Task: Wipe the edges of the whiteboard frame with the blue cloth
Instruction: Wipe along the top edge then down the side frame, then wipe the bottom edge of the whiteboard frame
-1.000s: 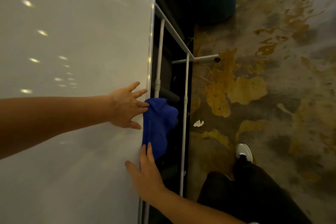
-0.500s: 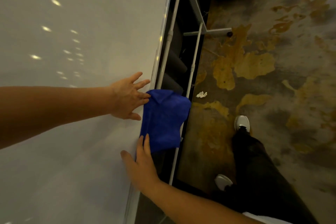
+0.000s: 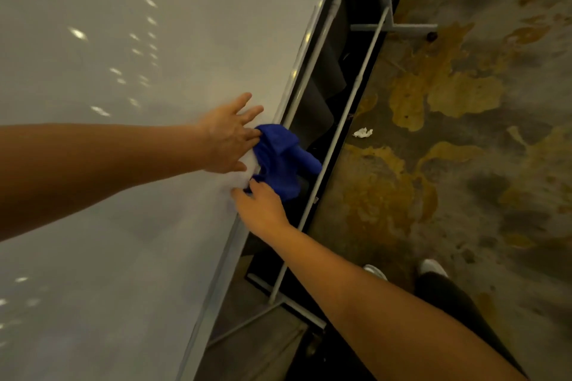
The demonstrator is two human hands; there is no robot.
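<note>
Now the blue cloth bunches over the whiteboard frame between my hands: left hand flat, fingers spread, touching it; right hand gripping its lower end.

1. The stretch of whiteboard frame under the grip is covered by the blue cloth
2. The fingertips of the right hand are buried in the cloth's lower folds, so a pinch cannot be confirmed
3. The whiteboard is cut off at the top, left and bottom edges
4. A white scrap right of the grip is too small to be identified
5. A white shoe below the grip is partly hidden by the right forearm
</note>
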